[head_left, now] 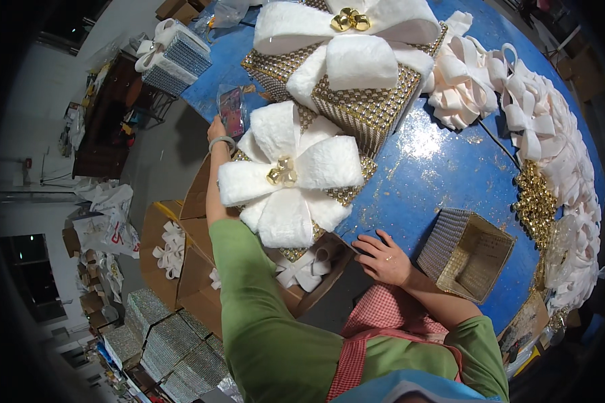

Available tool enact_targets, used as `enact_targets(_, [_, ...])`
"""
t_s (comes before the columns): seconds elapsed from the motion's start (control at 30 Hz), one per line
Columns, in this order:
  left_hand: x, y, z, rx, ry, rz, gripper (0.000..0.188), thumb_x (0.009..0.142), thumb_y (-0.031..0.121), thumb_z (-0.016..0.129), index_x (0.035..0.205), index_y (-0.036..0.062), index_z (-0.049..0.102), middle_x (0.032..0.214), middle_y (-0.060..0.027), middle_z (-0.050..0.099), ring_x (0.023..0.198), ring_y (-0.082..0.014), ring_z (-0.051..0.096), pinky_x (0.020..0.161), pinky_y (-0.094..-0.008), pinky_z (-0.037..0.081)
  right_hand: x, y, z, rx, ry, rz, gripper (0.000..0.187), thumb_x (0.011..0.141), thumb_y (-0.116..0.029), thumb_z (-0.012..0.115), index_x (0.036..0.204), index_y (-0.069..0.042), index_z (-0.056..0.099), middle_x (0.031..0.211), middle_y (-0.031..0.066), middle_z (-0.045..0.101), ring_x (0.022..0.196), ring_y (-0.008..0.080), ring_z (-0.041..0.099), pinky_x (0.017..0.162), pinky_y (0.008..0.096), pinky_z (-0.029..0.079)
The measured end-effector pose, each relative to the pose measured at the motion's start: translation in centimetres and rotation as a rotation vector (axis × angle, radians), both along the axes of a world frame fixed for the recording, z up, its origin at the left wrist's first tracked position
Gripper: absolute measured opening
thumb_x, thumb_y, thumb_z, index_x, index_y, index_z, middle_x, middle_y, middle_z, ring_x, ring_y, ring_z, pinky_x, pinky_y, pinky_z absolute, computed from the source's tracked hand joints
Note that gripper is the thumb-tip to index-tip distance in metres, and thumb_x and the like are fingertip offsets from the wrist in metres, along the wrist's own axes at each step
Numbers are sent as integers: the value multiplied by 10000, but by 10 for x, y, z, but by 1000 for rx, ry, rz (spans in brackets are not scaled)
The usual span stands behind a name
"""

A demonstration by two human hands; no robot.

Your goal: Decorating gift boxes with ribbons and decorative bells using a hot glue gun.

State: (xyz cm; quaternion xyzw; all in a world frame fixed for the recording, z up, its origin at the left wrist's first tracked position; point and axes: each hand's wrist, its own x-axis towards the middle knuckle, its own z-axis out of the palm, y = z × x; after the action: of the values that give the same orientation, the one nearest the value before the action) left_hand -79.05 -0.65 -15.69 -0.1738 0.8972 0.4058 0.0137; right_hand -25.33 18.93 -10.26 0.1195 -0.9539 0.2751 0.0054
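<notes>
My left arm reaches past a gold-studded gift box with a large white plush bow (286,176) and gold bells. At the table's left edge, my left hand (216,129) is beside a clear plastic pouch (232,111) with a dark reddish, phone-like flat thing inside. Its fingers are mostly hidden, so whether it grips the pouch is unclear. My right hand (386,260) rests on the near table edge, fingers spread, holding nothing. To its right an empty studded box (465,252) lies tipped, its opening facing me.
Larger bow-topped gift boxes (363,101) stand at the back of the blue table (417,181). White bows (551,141) and a heap of gold bells (535,195) line the right side. Cardboard cartons (198,269) with bows stand below left, near stacked silver boxes (171,346).
</notes>
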Motion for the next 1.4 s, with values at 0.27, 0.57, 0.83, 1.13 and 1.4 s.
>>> enact_targets(0.27, [16,-37,-5,537,150,-26,426,846,381,558,1115,55,610,979,-68,637,854,-165,572,769,-282,438,5,-1,1,-20,59,48,285,683,-187,643,959,-145,584,1260,35,478,1231,210,394,1037,465,273])
enact_targets(0.57, [275,-108,-28,794,612,132,189,875,261,561,866,75,590,767,1,545,674,-103,505,555,-239,413,21,-7,1,15,251,33,227,689,-194,630,893,-143,547,1228,37,483,1208,219,402,1017,474,295])
enact_targets(0.83, [555,-71,-7,813,-104,115,277,886,274,558,806,12,591,667,-61,569,514,-108,508,458,-201,396,95,-39,30,-539,119,-197,134,807,-190,606,851,-81,669,887,57,649,854,227,615,772,336,472])
enact_targets(1.13, [593,69,127,255,727,-952,80,837,66,552,886,27,602,823,-94,598,781,-248,572,704,-331,448,297,-22,57,-1183,-112,-767,188,828,-199,636,842,-13,659,759,17,636,697,79,562,633,241,466])
enact_targets(1.4, [630,186,158,-290,825,-1624,126,799,132,543,877,129,642,781,-120,640,706,-300,615,593,-408,473,439,-26,50,-1108,190,-1111,199,867,-189,571,847,-4,640,784,24,635,759,88,568,716,237,456])
